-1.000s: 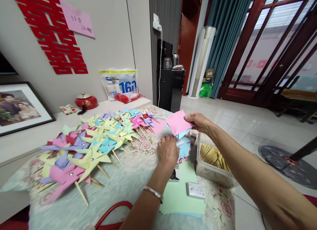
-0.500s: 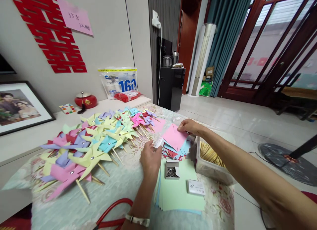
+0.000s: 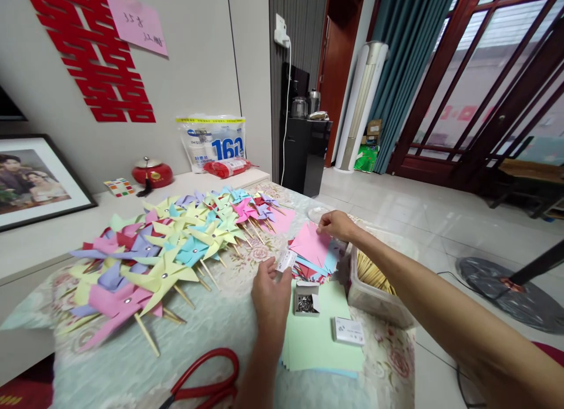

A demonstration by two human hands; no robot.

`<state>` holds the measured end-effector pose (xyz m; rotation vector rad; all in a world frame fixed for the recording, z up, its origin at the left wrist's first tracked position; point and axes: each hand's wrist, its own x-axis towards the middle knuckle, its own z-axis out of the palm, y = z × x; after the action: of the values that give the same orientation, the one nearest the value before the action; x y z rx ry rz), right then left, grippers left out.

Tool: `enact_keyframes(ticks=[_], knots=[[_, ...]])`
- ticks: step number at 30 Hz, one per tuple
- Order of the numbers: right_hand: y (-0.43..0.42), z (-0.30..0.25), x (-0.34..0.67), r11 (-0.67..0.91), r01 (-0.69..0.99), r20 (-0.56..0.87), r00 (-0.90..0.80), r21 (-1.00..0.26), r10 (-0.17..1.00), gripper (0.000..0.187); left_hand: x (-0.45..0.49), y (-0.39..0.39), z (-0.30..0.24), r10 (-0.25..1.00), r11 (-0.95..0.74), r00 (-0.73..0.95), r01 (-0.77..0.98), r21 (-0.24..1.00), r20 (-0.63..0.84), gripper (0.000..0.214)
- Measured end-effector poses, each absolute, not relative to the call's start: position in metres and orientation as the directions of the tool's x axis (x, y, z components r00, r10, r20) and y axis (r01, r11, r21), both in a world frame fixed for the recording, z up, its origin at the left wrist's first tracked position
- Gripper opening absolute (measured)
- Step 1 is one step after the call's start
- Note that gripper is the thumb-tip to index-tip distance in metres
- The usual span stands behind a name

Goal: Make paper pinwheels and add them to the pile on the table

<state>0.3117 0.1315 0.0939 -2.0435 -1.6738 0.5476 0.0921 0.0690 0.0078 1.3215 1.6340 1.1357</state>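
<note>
My right hand (image 3: 336,225) pinches the far corner of a pink paper square (image 3: 308,244) that lies on top of a stack of cut coloured papers (image 3: 318,265). My left hand (image 3: 270,294) rests on the tablecloth just left of the stack, with a small white box (image 3: 286,260) at its fingertips. Right beside that hand sits an open little box of metal pins (image 3: 305,298). A large spread of finished paper pinwheels (image 3: 163,250) on wooden sticks covers the table to the left.
A pile of light green sheets (image 3: 319,338) carries another small white box (image 3: 348,331). A clear tub of wooden sticks (image 3: 374,280) stands at the table's right edge. Red-handled scissors (image 3: 207,379) lie near me. A low white shelf (image 3: 66,233) runs along the wall.
My right hand has lowered the pink square from the air onto the stack. My left hand has drawn back toward me, holding the small white box, and the pin box is uncovered.
</note>
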Motion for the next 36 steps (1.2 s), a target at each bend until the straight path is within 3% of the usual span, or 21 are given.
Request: enact_keyframes(ticks=[6,13,18,23,26,29,31,33,36], knots=[[0.132,0.099,0.317,-0.159,0.647,-0.048,0.186,-0.745,0.981,0.020,0.094,0.071,0.007,0.978,0.022,-0.204,0.326,0.945,0.047,0.041],[0.135,0.109,0.329,-0.079,0.256,0.012,0.336,-0.963,0.942,0.031,0.100,0.073,0.019,0.983,-0.076,-0.119,0.426,0.902,0.139,0.039],[0.136,0.116,0.332,0.020,0.038,0.034,0.408,-0.999,0.913,0.034,0.123,0.084,0.037,0.966,-0.244,0.097,0.643,0.726,0.239,0.034],[0.128,0.124,0.323,0.069,-0.046,0.047,0.376,-0.997,0.926,0.035,0.144,0.093,0.045,0.918,-0.396,0.307,0.748,0.533,0.251,0.028],[0.121,0.134,0.316,0.097,-0.045,0.076,0.344,-0.994,0.936,0.036,0.142,0.091,0.047,0.911,-0.411,0.320,0.742,0.529,0.259,0.028],[0.108,0.147,0.302,0.115,-0.026,0.102,0.297,-0.993,0.949,0.036,0.125,0.084,0.046,0.921,-0.378,0.185,0.631,0.677,0.342,0.027],[0.095,0.155,0.287,0.120,-0.007,0.115,0.241,-0.993,0.964,0.035,0.107,0.079,0.042,0.931,-0.361,0.108,0.414,0.836,0.348,0.023],[0.081,0.159,0.266,0.152,0.023,0.154,0.163,-0.988,0.975,0.033,0.088,0.072,0.037,0.975,-0.218,0.064,0.079,0.973,0.213,0.026],[0.062,0.150,0.228,0.167,0.015,0.167,0.095,-0.986,0.981,0.030,0.063,0.059,0.027,0.999,0.000,0.038,-0.319,0.948,0.012,0.034]])
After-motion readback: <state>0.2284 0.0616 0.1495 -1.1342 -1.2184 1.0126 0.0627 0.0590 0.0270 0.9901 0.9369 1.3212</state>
